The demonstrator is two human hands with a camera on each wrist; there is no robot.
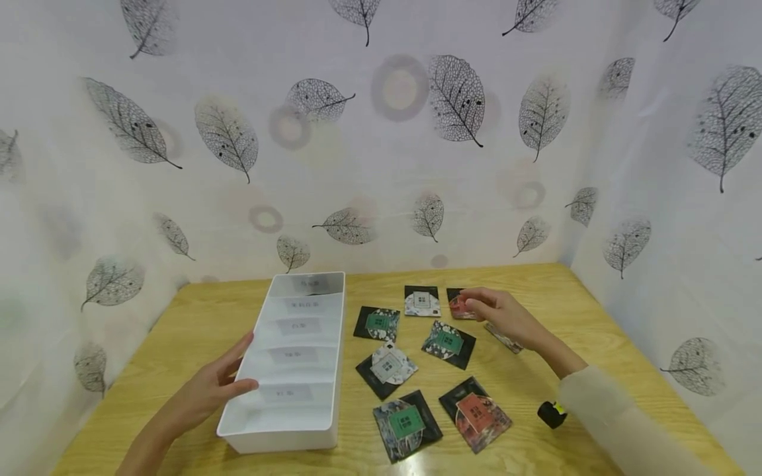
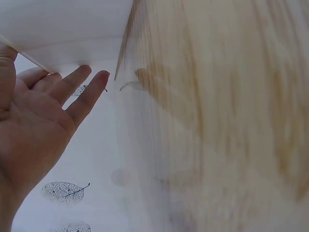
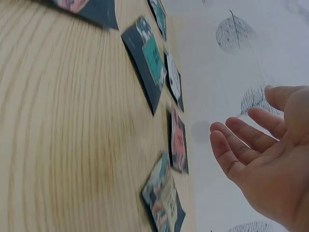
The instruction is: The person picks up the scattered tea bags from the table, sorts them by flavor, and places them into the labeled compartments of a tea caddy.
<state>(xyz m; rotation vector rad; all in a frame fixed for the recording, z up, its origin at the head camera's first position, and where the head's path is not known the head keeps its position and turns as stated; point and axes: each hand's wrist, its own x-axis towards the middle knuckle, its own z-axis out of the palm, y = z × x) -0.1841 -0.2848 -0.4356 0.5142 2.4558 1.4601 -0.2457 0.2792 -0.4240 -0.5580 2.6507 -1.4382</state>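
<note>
A long white box [image 1: 333,396] with labelled compartments stands left of centre. My left hand [image 1: 205,390] is at its left rim, the thumb over the edge; in the left wrist view the fingers of the left hand [image 2: 48,111] look mostly straight beside the wall. My right hand [image 1: 503,317] is over a red-labelled packet [image 1: 457,305] at the back, partly covering it in the head view. In the right wrist view the right hand [image 3: 265,150] is loosely bent, holds nothing and appears above the table. A patterned packet [image 1: 503,337] lies partly under that hand.
Flat packets lie around: white-labelled [image 1: 422,301], green-labelled [image 1: 378,322], another green one [image 1: 449,344], a grey-white one [image 1: 387,370], a large green one [image 1: 407,424] and a red one [image 1: 475,413]. A small black object [image 1: 551,415] is near the right sleeve. Leaf-print curtains [image 1: 381,165] surround the table.
</note>
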